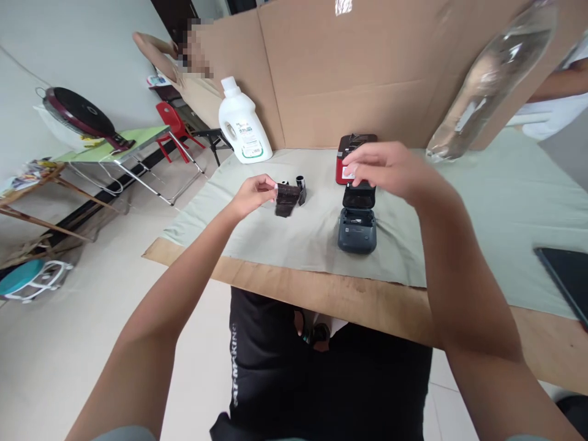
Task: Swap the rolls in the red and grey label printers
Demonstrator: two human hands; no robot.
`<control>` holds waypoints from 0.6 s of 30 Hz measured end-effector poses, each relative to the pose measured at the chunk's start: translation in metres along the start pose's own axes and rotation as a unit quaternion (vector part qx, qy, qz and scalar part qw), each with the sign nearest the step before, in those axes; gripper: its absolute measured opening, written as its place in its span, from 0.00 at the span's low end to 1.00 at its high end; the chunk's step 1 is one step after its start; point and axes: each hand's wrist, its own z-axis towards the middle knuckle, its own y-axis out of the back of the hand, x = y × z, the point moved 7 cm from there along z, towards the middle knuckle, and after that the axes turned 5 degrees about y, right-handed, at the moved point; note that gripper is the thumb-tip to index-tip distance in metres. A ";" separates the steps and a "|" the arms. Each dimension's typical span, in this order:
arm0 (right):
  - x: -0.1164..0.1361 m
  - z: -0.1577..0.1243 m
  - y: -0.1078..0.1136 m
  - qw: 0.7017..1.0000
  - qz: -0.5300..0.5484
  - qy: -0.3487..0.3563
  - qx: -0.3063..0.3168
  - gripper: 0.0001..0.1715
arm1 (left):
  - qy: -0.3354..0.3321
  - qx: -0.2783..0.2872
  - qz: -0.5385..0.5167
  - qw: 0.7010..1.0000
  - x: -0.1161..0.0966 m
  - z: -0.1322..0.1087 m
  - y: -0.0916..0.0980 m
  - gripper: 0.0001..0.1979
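Observation:
My left hand (253, 193) is closed in a pinch on a dark brown roll-like piece (286, 199) held just above the grey-green cloth. A small black cylinder (301, 188) stands right behind that piece. My right hand (384, 169) hovers over a dark grey label printer (357, 222) whose lid stands open, fingers curled together near a red and black device (343, 160) behind it. What the right fingers hold, if anything, is too small to make out.
A white detergent bottle (241, 122) stands at the back left of the cloth (505, 202), before a cardboard wall (349, 67). A clear plastic bottle (491, 79) leans at the upper right. A dark tablet (567, 275) lies at the right edge. Another person sits far back left.

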 end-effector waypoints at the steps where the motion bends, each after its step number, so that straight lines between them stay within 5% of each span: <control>1: -0.007 -0.001 -0.005 1.000 0.004 0.019 0.003 0.06 | 0.003 -0.008 -0.103 0.995 -0.005 -0.005 -0.014 0.15; 5: -0.041 -0.015 -0.029 0.997 -0.023 0.078 -0.009 0.12 | 0.046 -0.021 -0.405 0.913 -0.012 -0.019 -0.096 0.23; 7: -0.057 -0.028 -0.041 0.995 -0.046 0.089 -0.021 0.16 | 0.071 -0.002 -0.468 0.881 -0.013 -0.023 -0.143 0.20; 10: -0.071 -0.048 -0.053 0.988 -0.064 0.122 -0.065 0.19 | 0.050 0.019 -0.472 0.880 -0.018 -0.026 -0.189 0.21; 13: -0.084 -0.060 -0.057 0.987 -0.039 0.111 -0.110 0.21 | -0.005 0.022 -0.433 0.901 -0.021 -0.027 -0.204 0.23; 18: -0.090 -0.061 -0.067 0.987 -0.074 0.094 -0.104 0.24 | -0.091 -0.003 -0.302 0.949 -0.016 -0.032 -0.192 0.21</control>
